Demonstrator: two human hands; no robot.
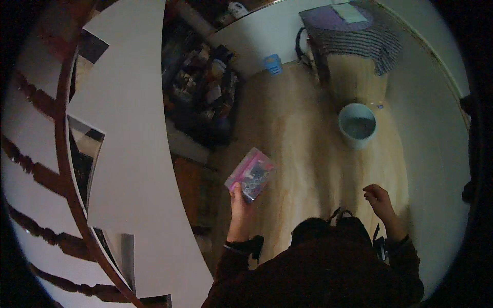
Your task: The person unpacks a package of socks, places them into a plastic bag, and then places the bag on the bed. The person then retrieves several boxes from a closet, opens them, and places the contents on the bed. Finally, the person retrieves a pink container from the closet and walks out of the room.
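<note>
My left hand [239, 203] is closed around the lower corner of a clear plastic box with pink parts [252, 172]. Through its see-through side show dark and whitish round shapes, too blurred to name. The box is tilted and held out in front of me, above the floor. My right hand [378, 198] is raised at my right side, apart from everything, with its fingers curled in and nothing seen in them. Of the things around, the pale bucket [357, 126] is nearest to it, farther ahead on the floor.
Left of me curves a white stair side [138, 128] with a dark wooden banister [64, 154]. A dark rack crowded with small items [210, 87] stands ahead left. Beyond are a blue basket [273, 64] and a table with a striped cloth [354, 41]. A wall [431, 128] runs along the right.
</note>
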